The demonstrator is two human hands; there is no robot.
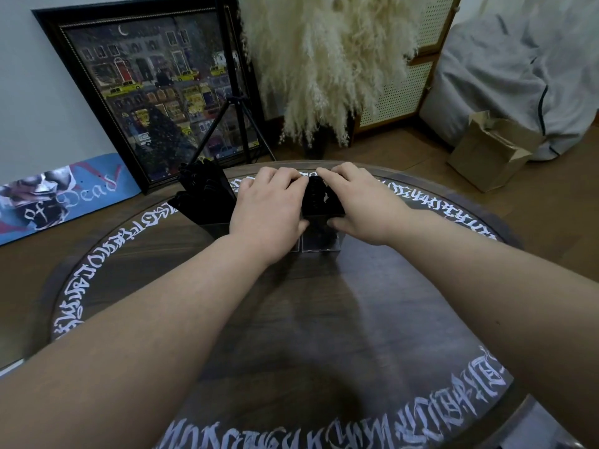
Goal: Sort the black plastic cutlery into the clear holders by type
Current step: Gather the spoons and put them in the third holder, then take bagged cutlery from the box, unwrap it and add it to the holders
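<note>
In the head view, the left hand [267, 207] and right hand [359, 202] curl over the black cutlery [316, 192] standing in a clear holder [321, 239] at the round table's [291, 335] far side, fingers pressed on its tops. Another filled holder [207, 202] stands just left. This looks like settling a bundle into place; whether either hand pinches a piece is hidden, and next each type likely needs checking.

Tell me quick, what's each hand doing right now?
Left hand: fingers curled over the cutlery in the clear holder.
Right hand: fingers curled over the same cutlery.
</note>
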